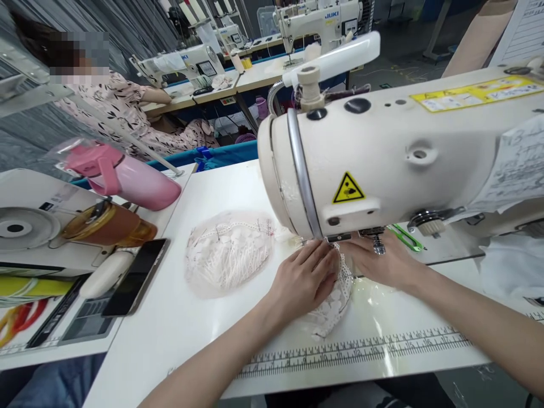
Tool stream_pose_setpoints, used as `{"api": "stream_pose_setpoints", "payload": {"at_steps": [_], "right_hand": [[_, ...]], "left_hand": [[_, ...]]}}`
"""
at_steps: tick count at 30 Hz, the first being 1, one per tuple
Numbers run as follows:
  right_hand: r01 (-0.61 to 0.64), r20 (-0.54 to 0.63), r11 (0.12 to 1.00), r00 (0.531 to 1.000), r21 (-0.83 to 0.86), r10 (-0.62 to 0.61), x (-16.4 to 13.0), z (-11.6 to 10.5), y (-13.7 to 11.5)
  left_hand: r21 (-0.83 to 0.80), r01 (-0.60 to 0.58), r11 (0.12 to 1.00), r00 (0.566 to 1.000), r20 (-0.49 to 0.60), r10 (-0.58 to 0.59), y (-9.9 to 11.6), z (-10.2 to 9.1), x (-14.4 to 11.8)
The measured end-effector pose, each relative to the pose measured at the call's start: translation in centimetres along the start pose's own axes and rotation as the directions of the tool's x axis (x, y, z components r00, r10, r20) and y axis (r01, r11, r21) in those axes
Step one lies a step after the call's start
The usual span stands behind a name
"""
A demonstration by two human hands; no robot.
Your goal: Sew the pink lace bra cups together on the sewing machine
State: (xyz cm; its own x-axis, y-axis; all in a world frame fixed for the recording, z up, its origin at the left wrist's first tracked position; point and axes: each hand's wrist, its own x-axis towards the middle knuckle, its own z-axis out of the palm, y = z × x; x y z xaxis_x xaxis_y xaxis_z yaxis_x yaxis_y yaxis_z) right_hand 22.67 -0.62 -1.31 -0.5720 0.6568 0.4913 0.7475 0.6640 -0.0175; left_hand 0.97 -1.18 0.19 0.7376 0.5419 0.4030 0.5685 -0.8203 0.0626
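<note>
As machine overhangs lace, phone, pink bottle

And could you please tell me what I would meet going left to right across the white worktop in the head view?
Black phone → separate white lace piece → left hand, resting on another lace piece → right hand → white fabric.
</note>
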Motion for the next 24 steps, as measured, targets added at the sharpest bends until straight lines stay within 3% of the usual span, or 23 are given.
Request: {"api": "stream_pose_setpoints", "payload": {"at_steps": [2, 5, 8, 11, 13, 15, 17, 19, 21, 24], "right_hand": [[0.124, -0.006, 0.992, 0.992, 0.027, -0.124, 0.2, -0.2, 0.1], [0.202, 0.001, 0.974, 0.979, 0.100, -0.203, 0.2, -0.2, 0.3], [0.205, 0.028, 0.963, 0.977, 0.173, -0.213, 0.3, -0.2, 0.6], [0.194, 0.044, 0.947, 0.976, 0.255, -0.211, 0.2, -0.3, 0.8], [0.174, 0.049, 0.937, 0.979, 0.302, -0.197, 0.1, -0.3, 0.8], [0.146, 0.059, 0.936, 0.983, 0.321, -0.173, 0.0, -0.4, 0.8], [0.126, 0.087, 0.940, 0.983, 0.317, -0.161, 0.0, -0.7, 0.7], [0.111, 0.128, 0.948, 0.980, 0.300, -0.155, 0.0, -1.0, 0.5], [0.092, 0.150, 0.958, 0.979, 0.271, -0.136, 0.1, -1.1, 0.2], [0.097, 0.117, 0.967, 0.985, 0.236, -0.127, 0.3, -1.1, 0.0]], "left_hand": [[-0.058, -0.058, 0.997, 0.998, -0.010, 0.057, 0.7, -1.1, 0.2], [-0.076, -0.189, 0.979, 0.975, 0.106, 0.196, 1.9, -3.1, 0.0], [0.088, -0.327, 0.941, 0.925, 0.231, 0.300, 3.0, -4.2, -1.3], [0.233, -0.390, 0.891, 0.907, 0.266, 0.328, 3.6, -4.4, -3.1], [0.218, -0.296, 0.930, 0.944, 0.217, 0.250, 3.8, -4.4, -3.9], [0.075, -0.050, 0.996, 0.984, 0.173, 0.037, 3.6, -4.7, -3.9], [-0.110, 0.260, 0.959, 0.948, 0.217, -0.232, 3.1, -5.4, -3.3], [-0.223, 0.482, 0.847, 0.862, 0.295, -0.413, 2.3, -6.1, -2.6], [-0.290, 0.559, 0.777, 0.817, 0.354, -0.455, 1.5, -6.6, -2.1], [-0.306, 0.544, 0.781, 0.810, 0.433, -0.395, 0.8, -6.8, -1.9]]}}
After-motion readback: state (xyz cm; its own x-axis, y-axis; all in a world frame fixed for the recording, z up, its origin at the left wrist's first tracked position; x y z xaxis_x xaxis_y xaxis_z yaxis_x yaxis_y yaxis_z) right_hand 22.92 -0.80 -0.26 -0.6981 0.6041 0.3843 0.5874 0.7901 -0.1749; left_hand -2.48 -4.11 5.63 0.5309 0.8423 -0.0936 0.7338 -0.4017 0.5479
